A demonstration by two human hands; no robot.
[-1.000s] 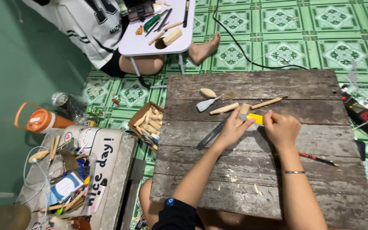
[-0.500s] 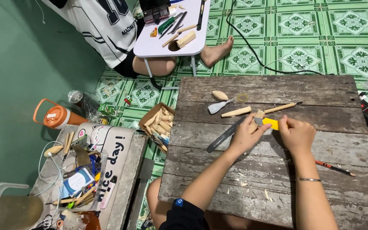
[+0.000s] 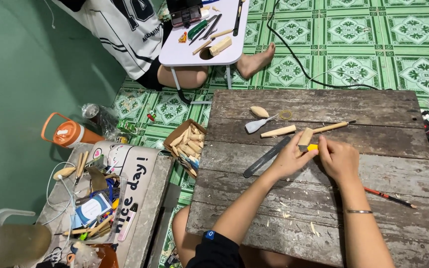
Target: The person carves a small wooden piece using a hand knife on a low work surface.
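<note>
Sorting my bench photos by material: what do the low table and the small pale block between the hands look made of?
Low plank table: weathered, unfinished wood, going by its grey boards, grain and gaps. Small pale block, at the left hand and right hand: probably raw light wood; shavings lie nearby.

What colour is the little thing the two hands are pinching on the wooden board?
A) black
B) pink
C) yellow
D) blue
C: the small piece pinched between the left hand and the right hand is bright yellow, seen against the grey wooden board.
</note>
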